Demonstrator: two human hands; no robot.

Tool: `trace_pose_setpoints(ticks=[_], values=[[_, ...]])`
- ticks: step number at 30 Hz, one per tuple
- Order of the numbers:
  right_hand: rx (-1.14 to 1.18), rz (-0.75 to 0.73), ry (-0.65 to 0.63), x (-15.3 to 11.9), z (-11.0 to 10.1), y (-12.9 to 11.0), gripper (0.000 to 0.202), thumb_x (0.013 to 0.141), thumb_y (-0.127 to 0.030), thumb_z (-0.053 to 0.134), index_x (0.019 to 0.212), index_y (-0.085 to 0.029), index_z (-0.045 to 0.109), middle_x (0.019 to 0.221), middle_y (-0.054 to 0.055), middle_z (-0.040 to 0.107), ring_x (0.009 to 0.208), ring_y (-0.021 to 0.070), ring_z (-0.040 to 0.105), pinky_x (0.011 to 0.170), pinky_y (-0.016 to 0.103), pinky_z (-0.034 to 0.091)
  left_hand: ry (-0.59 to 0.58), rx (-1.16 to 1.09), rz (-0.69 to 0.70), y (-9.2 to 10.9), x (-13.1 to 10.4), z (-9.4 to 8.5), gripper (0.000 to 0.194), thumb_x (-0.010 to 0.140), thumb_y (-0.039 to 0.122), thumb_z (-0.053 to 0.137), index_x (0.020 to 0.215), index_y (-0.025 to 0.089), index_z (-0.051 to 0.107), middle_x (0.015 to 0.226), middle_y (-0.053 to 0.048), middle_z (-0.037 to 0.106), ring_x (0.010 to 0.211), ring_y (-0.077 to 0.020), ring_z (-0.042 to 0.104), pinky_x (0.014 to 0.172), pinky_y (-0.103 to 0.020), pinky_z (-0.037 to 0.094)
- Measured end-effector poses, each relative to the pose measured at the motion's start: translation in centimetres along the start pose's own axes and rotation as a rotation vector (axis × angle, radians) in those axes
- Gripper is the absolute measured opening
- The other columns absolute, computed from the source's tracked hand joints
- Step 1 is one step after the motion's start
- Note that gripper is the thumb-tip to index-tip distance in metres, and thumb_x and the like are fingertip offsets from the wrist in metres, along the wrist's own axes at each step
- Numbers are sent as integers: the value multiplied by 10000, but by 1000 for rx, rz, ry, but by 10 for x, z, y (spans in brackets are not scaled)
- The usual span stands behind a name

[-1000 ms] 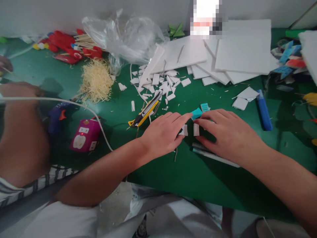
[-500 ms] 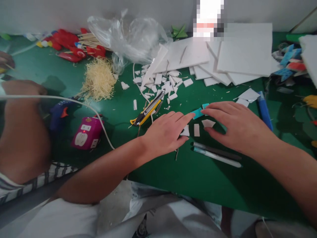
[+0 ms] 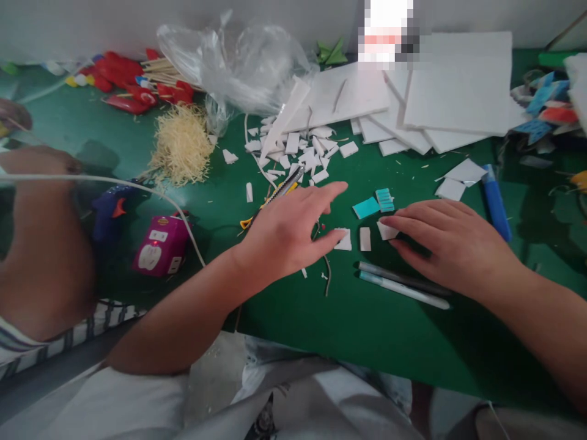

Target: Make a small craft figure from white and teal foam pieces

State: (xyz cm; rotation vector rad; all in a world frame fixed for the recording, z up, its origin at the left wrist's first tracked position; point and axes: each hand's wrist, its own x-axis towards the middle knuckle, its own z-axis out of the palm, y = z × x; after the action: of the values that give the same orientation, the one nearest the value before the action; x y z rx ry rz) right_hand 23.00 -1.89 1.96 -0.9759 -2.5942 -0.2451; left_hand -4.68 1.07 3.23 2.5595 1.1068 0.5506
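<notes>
Across the middle of the green table [image 3: 343, 327], the little pieces seem laid flat so that fingers can get at each one: a teal rectangle [image 3: 365, 208] just beside a striped teal tile [image 3: 384, 200], and a narrow white block [image 3: 365, 239] nearer the person. Two pens, a dark pen [image 3: 397, 275] and a white pen [image 3: 406, 291], lie side by side, perhaps kept close for easy reach. The left hand [image 3: 284, 229] is loosely spread, gripping nothing that I can see, its index finger stretched forward, its thumb tip at a white square [image 3: 345, 241]; it partly covers the yellow cutter [image 3: 285, 183]. The right hand [image 3: 443, 235] curves thumb and fingers partway around a white offcut [image 3: 387, 230], though whether they pinch it I can't tell
</notes>
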Motion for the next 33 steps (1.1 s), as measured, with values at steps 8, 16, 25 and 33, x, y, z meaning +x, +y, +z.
trace_pose_setpoints(ticks=[8,16,25,33], values=[[19,-13,28,0,1,1,214,924,-192,653,1125,-119,672,1048,125,783,947,257,734,817,386,574,340,171,-27,-6,3,-21,310,975,194,613,1283,165,627,944,-26,755,755,-130,688,812,-279,592],[19,-81,5,-3,3,5,167,934,-157,638,1097,-134,664,981,98,784,889,225,735,820,369,578,361,281,12,-15,3,-22,271,964,179,602,1230,145,641,922,-29,759,768,-141,698,777,-289,592],[-77,56,5,1,-3,5,223,943,-227,622,1155,-166,656,1042,117,780,937,271,738,772,394,576,144,203,64,-2,-1,-4,322,998,205,531,1302,124,597,1040,-76,758,945,-214,713,859,-355,569],[-18,34,-38,26,21,8,305,919,-153,577,1207,-135,676,1076,119,779,1031,269,722,871,409,556,-84,183,38,8,-1,9,420,989,240,570,1385,103,538,1122,-95,745,1012,-258,693,851,-374,546]])
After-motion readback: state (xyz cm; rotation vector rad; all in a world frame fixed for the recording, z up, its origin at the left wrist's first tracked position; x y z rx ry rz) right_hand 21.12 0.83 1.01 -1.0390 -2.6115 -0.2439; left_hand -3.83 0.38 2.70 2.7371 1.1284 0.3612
